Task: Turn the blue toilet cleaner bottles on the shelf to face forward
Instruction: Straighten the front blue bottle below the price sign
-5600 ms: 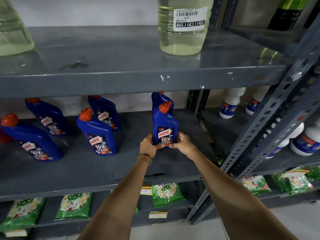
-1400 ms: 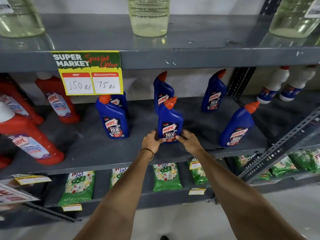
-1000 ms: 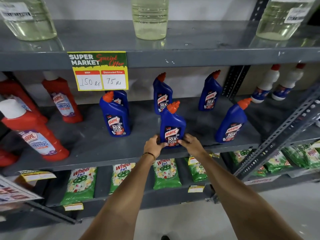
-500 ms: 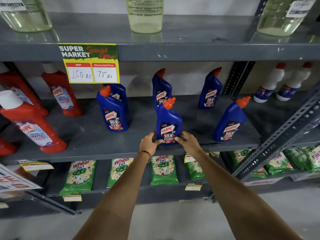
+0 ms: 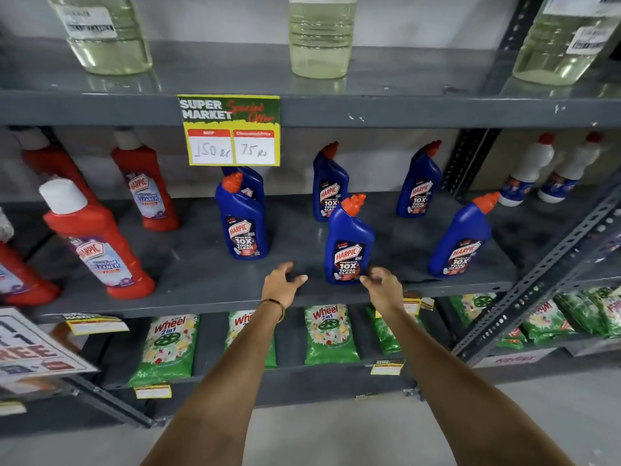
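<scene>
Several blue toilet cleaner bottles with orange caps stand on the grey middle shelf (image 5: 208,280). The front centre bottle (image 5: 347,243) stands upright with its label towards me. My left hand (image 5: 282,284) hovers just left of it, fingers apart, holding nothing. My right hand (image 5: 383,284) has curled fingertips against that bottle's lower right corner. Other blue bottles stand at front left (image 5: 242,223), back centre (image 5: 329,186), back right (image 5: 418,183) and front right (image 5: 460,240), all with labels showing. One more blue bottle (image 5: 252,181) is mostly hidden behind the front left one.
Red bathroom cleaner bottles (image 5: 97,243) fill the shelf's left end. White bottles (image 5: 527,169) stand beyond the upright post (image 5: 467,163). A yellow price sign (image 5: 232,129) hangs from the upper shelf, which holds clear jugs (image 5: 319,35). Green detergent packs (image 5: 329,334) lie on the shelf below.
My left hand has come off the front centre bottle and moved left with fingers spread. My right hand stays at the bottle's right side. The view shifted a little to the left.
</scene>
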`<act>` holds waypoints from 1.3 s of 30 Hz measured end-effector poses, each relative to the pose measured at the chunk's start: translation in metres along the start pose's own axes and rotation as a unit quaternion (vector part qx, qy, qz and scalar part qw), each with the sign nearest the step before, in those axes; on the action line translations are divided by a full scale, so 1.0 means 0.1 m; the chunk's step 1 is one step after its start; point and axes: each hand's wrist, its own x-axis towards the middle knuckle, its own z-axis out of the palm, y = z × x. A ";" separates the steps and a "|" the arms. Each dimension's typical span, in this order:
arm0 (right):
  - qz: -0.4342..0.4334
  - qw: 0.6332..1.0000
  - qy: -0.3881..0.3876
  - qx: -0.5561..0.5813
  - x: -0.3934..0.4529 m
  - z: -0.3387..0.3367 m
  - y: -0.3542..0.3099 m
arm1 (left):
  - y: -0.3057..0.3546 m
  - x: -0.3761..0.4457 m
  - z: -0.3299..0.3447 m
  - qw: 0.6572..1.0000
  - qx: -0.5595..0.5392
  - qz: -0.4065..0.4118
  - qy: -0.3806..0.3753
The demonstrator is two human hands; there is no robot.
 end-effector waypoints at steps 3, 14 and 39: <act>0.018 0.999 0.049 0.002 -0.15 0.12 -0.06 | -0.17 0.00 -0.31 1.000 0.000 -0.001 0.003; 0.012 0.998 -0.027 0.048 -0.64 1.08 -0.66 | -0.68 0.05 -1.28 0.999 -0.004 -0.015 0.028; -0.039 0.967 -0.223 0.120 0.32 1.77 -1.18 | -0.45 0.86 -1.22 0.995 -0.097 -0.009 0.026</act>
